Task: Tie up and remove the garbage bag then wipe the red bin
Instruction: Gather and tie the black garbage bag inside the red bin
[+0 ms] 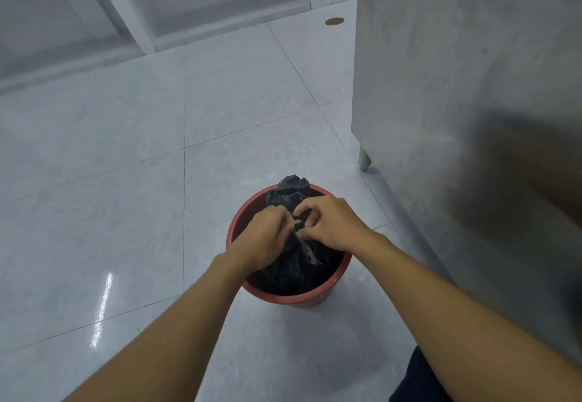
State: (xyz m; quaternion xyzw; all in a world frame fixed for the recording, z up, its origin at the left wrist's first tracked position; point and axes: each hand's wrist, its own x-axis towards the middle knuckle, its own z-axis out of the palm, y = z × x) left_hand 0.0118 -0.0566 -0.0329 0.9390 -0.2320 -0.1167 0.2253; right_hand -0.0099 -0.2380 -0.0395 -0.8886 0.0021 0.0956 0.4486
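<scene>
Pinching the gathered neck of the black garbage bag (288,194), the left hand (264,238) and right hand (333,225) meet above the red bin (239,212); the bag body hangs straight below both grips, inside the bin on the floor (126,181).

Cool, even, dim-ish light. Glare streak is gleaming on the floor tiles (102,307) lower left. Dark shadow is lying across the steel cabinet (472,87). Wide-angle bending at edges; far wall soft.

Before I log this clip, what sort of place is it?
Probably a commercial kitchen or utility room: a brushed steel cabinet on short legs, a glossy tiled floor with a round brass floor plate, and a lined red bin.
</scene>
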